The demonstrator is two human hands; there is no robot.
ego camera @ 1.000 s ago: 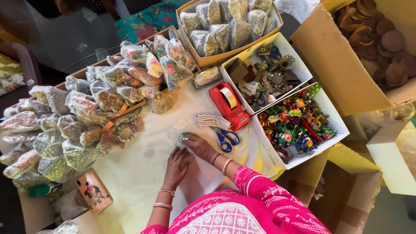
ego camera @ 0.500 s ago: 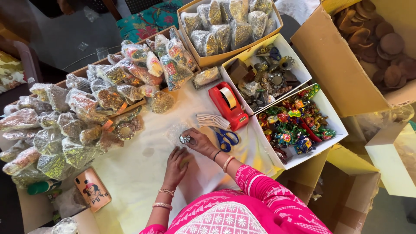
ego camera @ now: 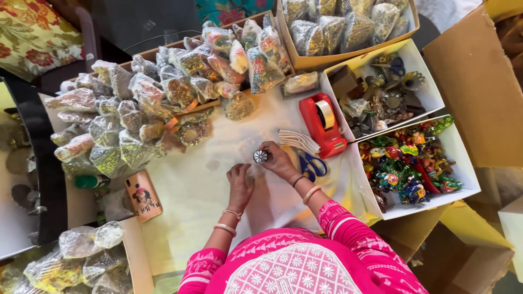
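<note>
Packets in clear film [ego camera: 117, 117], each stuffed with glittery gold and green pieces, heap up at ten o'clock from my hands, spilling out of a shallow cardboard tray [ego camera: 180, 46]. Below them, at nine o'clock, a phone in an orange case [ego camera: 143, 195] with a cartoon figure on its back lies flat on the pale cloth [ego camera: 185, 218]. My left hand [ego camera: 240, 184] rests palm down on that cloth, fingers loosely spread, gripping nothing. Just at one o'clock from it my right hand [ego camera: 277, 159] pinches a small round silver ornament [ego camera: 260, 156] at its fingertips, fingers closed around its edge, low over the cloth. Blue-handled scissors [ego camera: 310, 163] lie just right of that wrist, and a bundle of white strips [ego camera: 297, 140] sits at twelve o'clock of them. A red tape dispenser [ego camera: 322, 124] stands at two o'clock. Farther right, a white box [ego camera: 430, 92] holds dull metal trinkets, and at three o'clock a second white box [ego camera: 463, 179] is packed with brightly painted figurines. Brown cartons [ego camera: 474, 76] stand beyond.
</note>
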